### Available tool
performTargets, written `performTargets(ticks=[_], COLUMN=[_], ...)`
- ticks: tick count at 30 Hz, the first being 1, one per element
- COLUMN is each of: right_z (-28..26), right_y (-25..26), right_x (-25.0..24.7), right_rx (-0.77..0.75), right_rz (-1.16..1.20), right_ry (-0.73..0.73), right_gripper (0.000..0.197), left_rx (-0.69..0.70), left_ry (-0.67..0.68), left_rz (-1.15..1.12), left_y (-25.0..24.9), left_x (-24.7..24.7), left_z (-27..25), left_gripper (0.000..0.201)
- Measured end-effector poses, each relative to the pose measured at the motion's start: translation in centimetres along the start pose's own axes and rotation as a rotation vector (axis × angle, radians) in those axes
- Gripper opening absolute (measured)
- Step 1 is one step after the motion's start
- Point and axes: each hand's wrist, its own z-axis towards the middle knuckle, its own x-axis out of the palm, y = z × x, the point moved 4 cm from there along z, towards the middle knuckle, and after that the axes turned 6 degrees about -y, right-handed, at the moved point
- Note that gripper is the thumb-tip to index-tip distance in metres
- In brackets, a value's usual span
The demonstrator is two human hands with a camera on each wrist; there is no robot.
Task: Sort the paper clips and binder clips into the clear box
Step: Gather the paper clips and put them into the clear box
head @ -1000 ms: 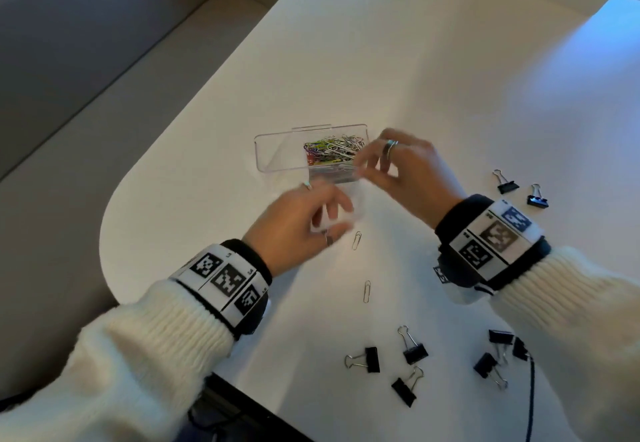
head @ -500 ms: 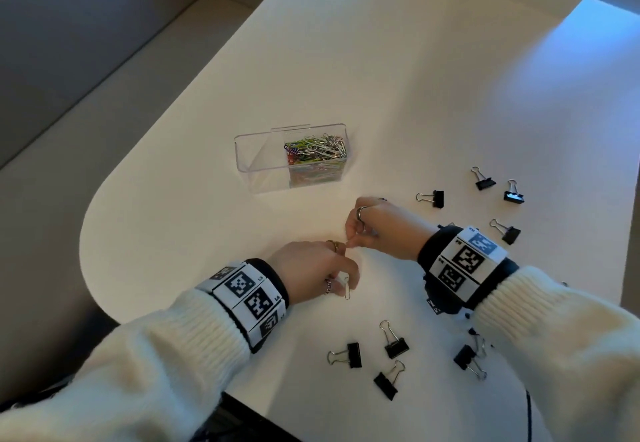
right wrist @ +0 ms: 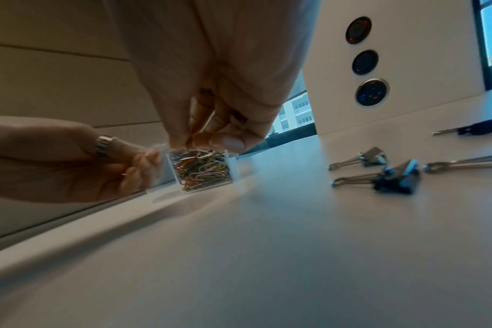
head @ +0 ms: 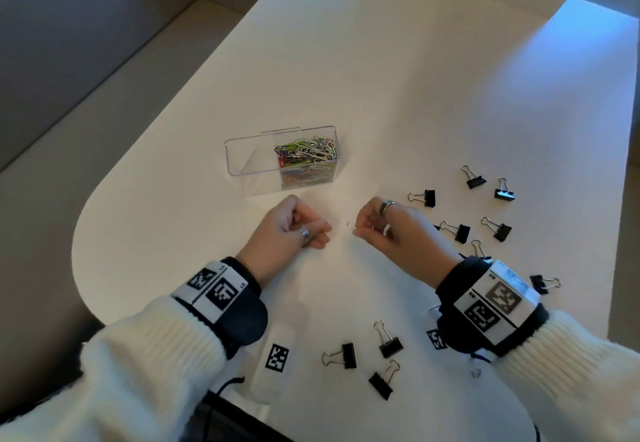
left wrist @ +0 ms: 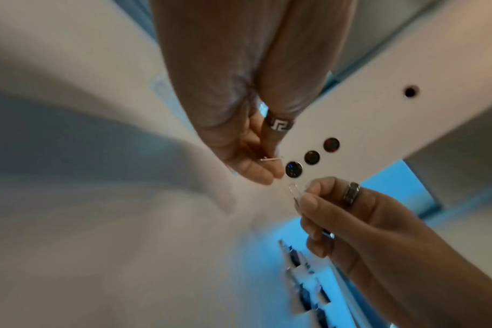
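Each hand pinches one paper clip just above the desk: the left hand [head: 294, 230] with its clip [left wrist: 271, 158] tucked in curled fingers, the right hand [head: 391, 230] with its clip [head: 350, 225] poking out. The box [head: 242, 161] sits just beyond toward the far edge, its right compartment full of clips, likely where these go. Binder clips [head: 424, 197] wait toward the right and near edges.

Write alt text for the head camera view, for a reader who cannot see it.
Two hands hover over a white table, the right hand pinching a silver paper clip and the left hand curled beside it. Behind them a clear box holds colourful paper clips in its right compartment; black binder clips lie scattered nearby.
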Motion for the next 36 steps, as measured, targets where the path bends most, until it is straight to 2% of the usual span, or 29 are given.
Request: performTargets(ticks=[2, 5, 7, 10, 13, 15, 17, 21, 24, 26, 30, 32, 34, 36], right_z=[-0.1, 0.3, 0.8, 1.4, 2.5, 3.7, 4.9, 6.7, 7.4, 7.6, 7.5, 7.4, 7.4, 7.5], right_y=[1.2, 2.7, 3.4, 4.0, 4.0, 3.5, 3.0, 3.1, 3.5, 3.8, 3.9, 3.9, 4.0, 4.3], right_x=[-0.2, 0.2, 0.6, 0.3, -1.1, -1.8, -1.9, -1.5, -1.2, -1.0, -0.7, -0.5, -0.4, -0.1], right_rx=[-0.018, -0.062, -0.117, -0.186, -0.184, -0.132, -0.08, -0.054, -0.04, -0.031, -0.056, -0.078, -0.113, -0.159], right_rz=[0.048, 0.07, 0.03, 0.011, 0.05, 0.078, 0.082, 0.028, 0.004, -0.01, -0.053, -0.088, -0.154, -0.258], right_ry=[-0.086, -0.177, -0.196, -0.28, -0.391, -0.406, -0.388, -0.356, -0.341, -0.325, -0.303, -0.295, -0.305, -0.311], right_gripper=[0.016, 0.004, 0.007, 0.013, 0.009, 0.008, 0.01, 0.019, 0.028, 0.036, 0.044, 0.044, 0.042, 0.041], left_rx=[-0.113, -0.286, -0.366, -0.457, -0.462, -0.377, -0.204, 0.218, 0.436, 0.511, 0.533, 0.568, 0.661, 0.715], left_ry=[-0.034, 0.036, 0.068, 0.033, -0.013, -0.044, -0.092, -0.17, -0.174, -0.175, -0.15, -0.154, -0.253, -0.362], left_rz=[-0.145, -0.314, -0.457, -0.65, -0.646, -0.544, -0.334, 0.325, 0.712, 0.741, 0.538, 0.471, 0.552, 0.755], left_y=[-0.1, -0.1, -0.3, -1.0, -2.3, -3.9, -5.7, -8.2, -8.6, -8.4, -8.0, -8.1, -8.1, -7.5], left_x=[0.3, 1.4, 1.8, 1.3, 0.0, -0.9, -1.7, -2.6, -2.3, -2.5, -3.5, -4.1, -4.7, -5.4], left_z=[0.3, 0.3, 0.2, 0.5, 1.1, 1.8, 2.8, 5.3, 5.8, 5.7, 5.2, 4.3, 3.2, 2.3], left_gripper=[0.016, 0.022, 0.031, 0.033, 0.033, 0.027, 0.026, 0.036, 0.042, 0.045, 0.05, 0.046, 0.035, 0.025])
